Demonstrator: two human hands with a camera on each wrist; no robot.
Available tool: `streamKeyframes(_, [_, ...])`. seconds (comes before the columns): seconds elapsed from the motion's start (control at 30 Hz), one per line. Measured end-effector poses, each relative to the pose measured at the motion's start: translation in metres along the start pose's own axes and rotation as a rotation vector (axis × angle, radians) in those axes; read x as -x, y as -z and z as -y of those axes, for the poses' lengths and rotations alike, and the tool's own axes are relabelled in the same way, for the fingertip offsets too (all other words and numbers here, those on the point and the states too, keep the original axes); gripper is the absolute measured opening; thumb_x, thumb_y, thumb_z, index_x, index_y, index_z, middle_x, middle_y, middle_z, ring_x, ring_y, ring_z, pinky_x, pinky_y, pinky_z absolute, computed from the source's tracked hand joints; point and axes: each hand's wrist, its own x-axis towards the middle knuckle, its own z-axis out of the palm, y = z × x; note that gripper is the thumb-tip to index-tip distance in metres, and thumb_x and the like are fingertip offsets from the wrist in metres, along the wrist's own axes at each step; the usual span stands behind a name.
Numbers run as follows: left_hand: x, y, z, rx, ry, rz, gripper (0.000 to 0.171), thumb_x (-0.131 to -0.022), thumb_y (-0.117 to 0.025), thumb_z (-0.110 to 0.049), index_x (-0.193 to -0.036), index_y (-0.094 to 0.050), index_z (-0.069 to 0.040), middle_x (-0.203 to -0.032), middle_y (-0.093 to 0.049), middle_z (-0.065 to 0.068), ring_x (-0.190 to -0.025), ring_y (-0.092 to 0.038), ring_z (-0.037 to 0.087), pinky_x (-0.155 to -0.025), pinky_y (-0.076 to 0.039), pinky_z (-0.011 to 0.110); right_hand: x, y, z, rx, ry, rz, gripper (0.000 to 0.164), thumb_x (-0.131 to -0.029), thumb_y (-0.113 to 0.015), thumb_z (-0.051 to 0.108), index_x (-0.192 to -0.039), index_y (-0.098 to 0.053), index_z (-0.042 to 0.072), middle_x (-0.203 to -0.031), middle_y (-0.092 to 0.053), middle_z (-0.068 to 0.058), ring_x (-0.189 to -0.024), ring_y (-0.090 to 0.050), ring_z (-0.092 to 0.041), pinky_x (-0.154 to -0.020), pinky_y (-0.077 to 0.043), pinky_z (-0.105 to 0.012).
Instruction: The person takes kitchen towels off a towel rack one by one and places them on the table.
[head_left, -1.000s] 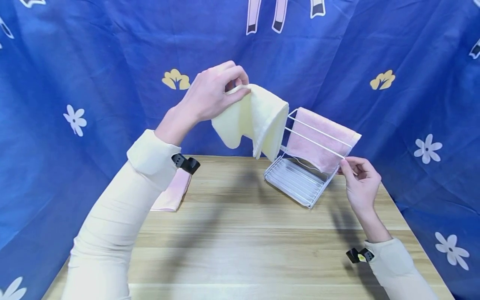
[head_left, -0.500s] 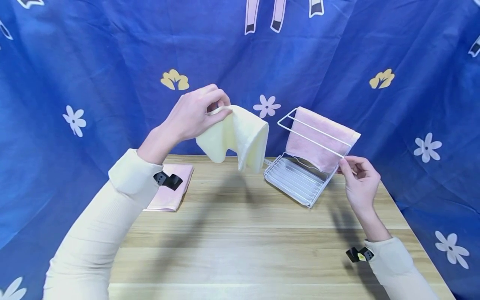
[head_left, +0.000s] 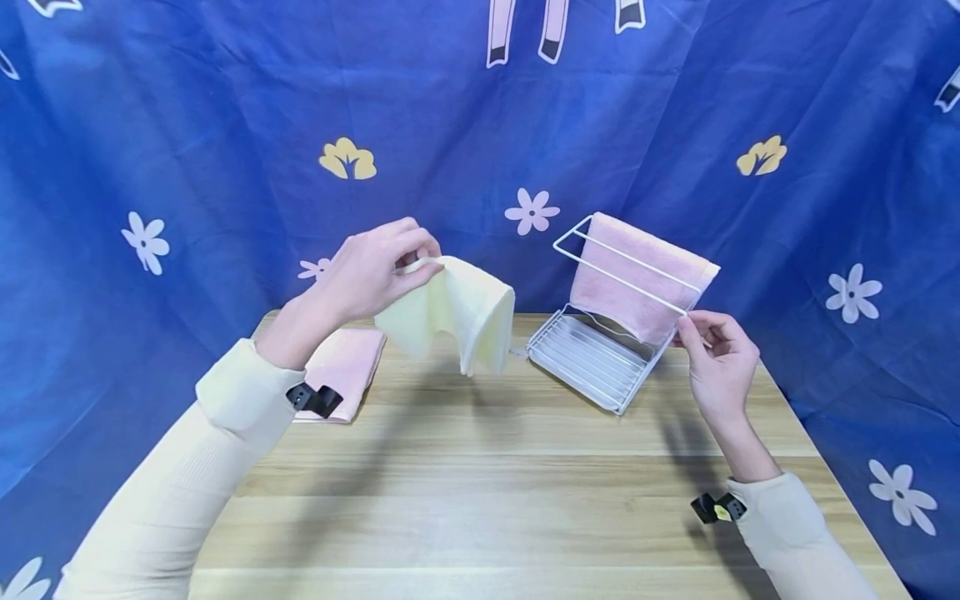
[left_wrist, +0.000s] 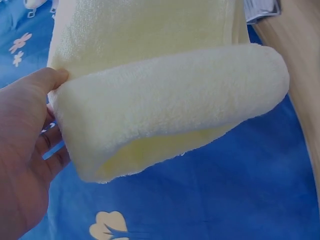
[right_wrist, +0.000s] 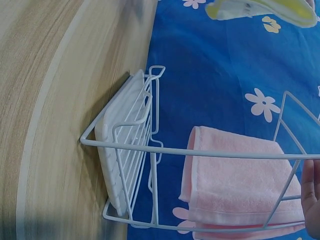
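Observation:
My left hand pinches a pale yellow towel by its edge and holds it above the table, left of the white wire rack. The left wrist view shows this towel folded over and drooping, with the thumb on top. A pink towel hangs over a bar at the rack's top. My right hand grips the rack's upper right corner between thumb and fingers. In the right wrist view, only some fingertips show, next to the bar's end.
A folded pink towel lies at the back left of the wooden table. At the rack's base is a shallow ribbed tray. Behind the table hangs a blue patterned cloth.
My left hand has moved left and down with the yellow towel, away from the rack. The right hand and the rack stay in place.

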Motion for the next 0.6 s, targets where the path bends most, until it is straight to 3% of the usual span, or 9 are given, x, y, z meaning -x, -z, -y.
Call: streamKeyframes(0.6, [0.055, -0.015, 0.002, 0.036, 0.036, 0.055, 0.010, -0.093, -0.080, -0.013, -0.094, -0.071, -0.015, -0.083, -0.061, -0.003, -0.072, -0.055, 0.010, -0.062, -0.044, 0.026, 0.000, -0.001, 0.001, 0.007, -0.011, -0.004, 0.009, -0.093, -0.068, -0.014, -0.101, -0.067, -0.020, -0.079, -0.073, -0.001, -0.068, -0.073, -0.009, -0.068, -0.061, -0.020])
